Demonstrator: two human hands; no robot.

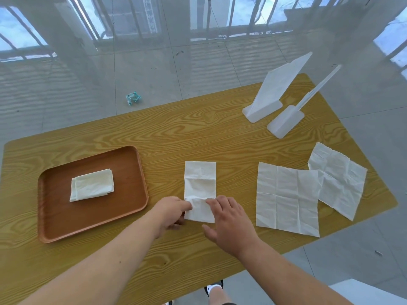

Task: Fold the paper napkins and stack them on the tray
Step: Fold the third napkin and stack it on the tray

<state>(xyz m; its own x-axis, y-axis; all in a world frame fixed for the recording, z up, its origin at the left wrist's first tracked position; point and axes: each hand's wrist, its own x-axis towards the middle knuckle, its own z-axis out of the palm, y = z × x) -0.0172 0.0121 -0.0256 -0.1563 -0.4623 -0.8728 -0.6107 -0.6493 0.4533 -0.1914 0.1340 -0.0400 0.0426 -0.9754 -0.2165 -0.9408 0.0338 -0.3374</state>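
Note:
A white napkin folded into a long strip [200, 183] lies on the wooden table [198, 137] in front of me. My left hand [174, 211] pinches its near left edge. My right hand [229, 221] rests with straight fingers on its near right edge. To the left, a brown tray [55, 225] holds a folded napkin [92, 184]. On the right lie two unfolded napkins, one nearer [287, 198] and one farther right [339, 179], slightly overlapping.
Two white plastic stands [271, 95] [288, 122] sit at the table's far right. A crumpled teal wrapper [132, 98] lies on the tiled floor beyond the table. My shoe [214, 289] shows below the near edge.

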